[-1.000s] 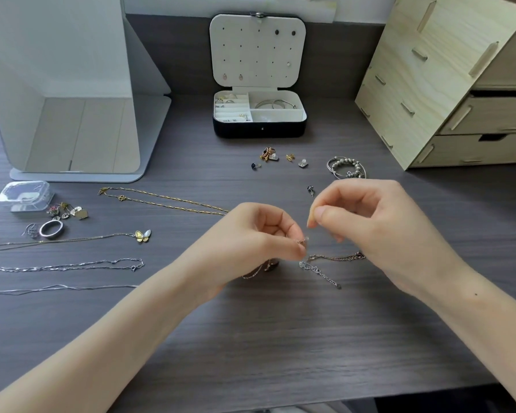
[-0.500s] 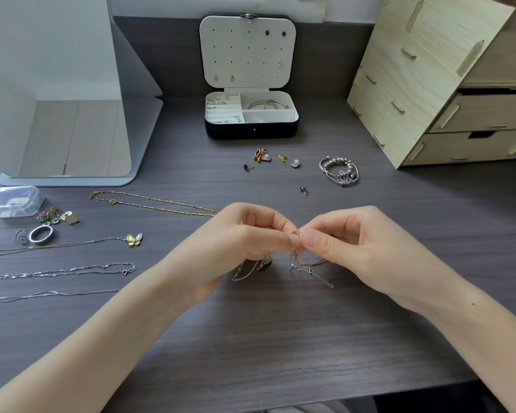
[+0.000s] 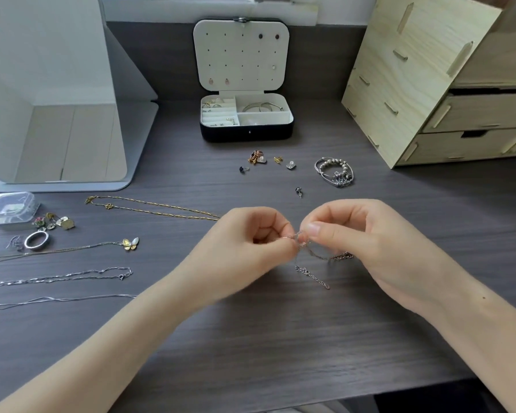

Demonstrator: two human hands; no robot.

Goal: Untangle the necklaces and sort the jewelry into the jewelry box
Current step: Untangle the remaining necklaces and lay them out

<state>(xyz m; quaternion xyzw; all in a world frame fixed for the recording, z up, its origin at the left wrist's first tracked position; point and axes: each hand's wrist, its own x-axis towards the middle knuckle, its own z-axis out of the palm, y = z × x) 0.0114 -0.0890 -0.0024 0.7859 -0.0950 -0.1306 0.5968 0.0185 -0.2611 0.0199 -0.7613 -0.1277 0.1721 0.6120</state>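
Both hands, left hand (image 3: 251,242) and right hand (image 3: 361,234), pinch the chain (image 3: 313,272) mid-desk; loosening the knot gently beats pulling.

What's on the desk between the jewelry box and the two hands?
Head view: loose earrings by the jewelry box, one dark stud just beyond the right hand, which pinches the chain.

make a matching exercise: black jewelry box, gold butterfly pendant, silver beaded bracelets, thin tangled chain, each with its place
1 black jewelry box
2 gold butterfly pendant
3 silver beaded bracelets
4 thin tangled chain

a pinched between left hand and right hand
b lying left of both hands
c open, at the back
d nearest the pale wooden drawers

Pairs: 1-c, 2-b, 3-d, 4-a
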